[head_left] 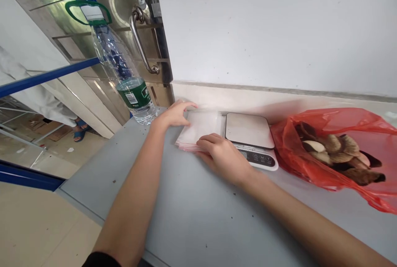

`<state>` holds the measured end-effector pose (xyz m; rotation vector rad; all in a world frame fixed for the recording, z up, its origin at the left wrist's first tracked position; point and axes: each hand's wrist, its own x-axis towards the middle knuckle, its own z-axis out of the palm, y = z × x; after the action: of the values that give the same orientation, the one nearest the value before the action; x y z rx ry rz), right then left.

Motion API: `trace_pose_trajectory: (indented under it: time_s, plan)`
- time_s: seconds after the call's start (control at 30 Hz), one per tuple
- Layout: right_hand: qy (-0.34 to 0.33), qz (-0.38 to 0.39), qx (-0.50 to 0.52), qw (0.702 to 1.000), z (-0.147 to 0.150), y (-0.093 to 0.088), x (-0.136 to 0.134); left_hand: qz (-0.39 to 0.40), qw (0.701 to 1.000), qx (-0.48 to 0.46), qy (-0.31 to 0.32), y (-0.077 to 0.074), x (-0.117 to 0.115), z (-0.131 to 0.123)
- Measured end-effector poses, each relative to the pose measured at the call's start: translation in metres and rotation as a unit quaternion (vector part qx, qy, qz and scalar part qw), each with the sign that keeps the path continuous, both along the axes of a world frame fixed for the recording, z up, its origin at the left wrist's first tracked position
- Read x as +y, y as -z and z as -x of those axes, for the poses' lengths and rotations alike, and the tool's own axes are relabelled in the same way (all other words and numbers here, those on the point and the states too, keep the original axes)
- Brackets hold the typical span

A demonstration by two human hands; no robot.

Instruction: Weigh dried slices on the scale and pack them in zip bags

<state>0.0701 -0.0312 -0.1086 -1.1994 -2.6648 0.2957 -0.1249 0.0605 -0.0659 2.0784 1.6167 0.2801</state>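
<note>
A stack of clear plastic bags (204, 124) with reddish edges lies on the grey table beside a kitchen scale. My left hand (177, 114) is at the stack's far left side, thumb and fingers spread around its corner. Over the near right corner, my right hand (225, 157) has its fingers bent on top of the bags, the thumb low at their edge. The kitchen scale (248, 130), with a pale plate and dark button panel, is just right of the stack; my right hand partly covers its display.
On the right, a red plastic bag (288, 147) holds dried mushroom-like brown pieces (341, 149). A large water bottle (135, 93) with a green handle stands at the table's left corner. A white wall (279, 31) runs behind; a metal door (124, 10) and blue frame (49, 77) are left.
</note>
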Motion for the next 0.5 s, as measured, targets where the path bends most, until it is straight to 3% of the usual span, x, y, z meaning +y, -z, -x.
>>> trace_pose_trajectory:
  time_s: [0.07,0.13,0.23,0.37,0.5]
  plan:
    - [-0.004,-0.023,0.008,1.000,-0.004,0.004,-0.002,-0.021,0.998,0.025,0.049,0.001,0.002,-0.005]
    - [-0.016,-0.066,0.011,0.998,-0.009,0.009,-0.003,0.013,0.995,0.044,0.090,0.002,0.003,-0.012]
    - [-0.040,-0.098,-0.004,0.994,-0.014,0.012,-0.005,0.060,0.990,0.083,0.097,0.006,0.003,-0.021]
    - [-0.066,-0.026,-0.010,0.997,-0.023,0.001,-0.008,0.060,0.987,0.129,0.079,0.008,-0.001,-0.034]
    - [-0.083,0.068,0.064,0.992,-0.047,-0.025,-0.013,0.061,0.984,0.158,0.061,-0.001,-0.007,-0.045]
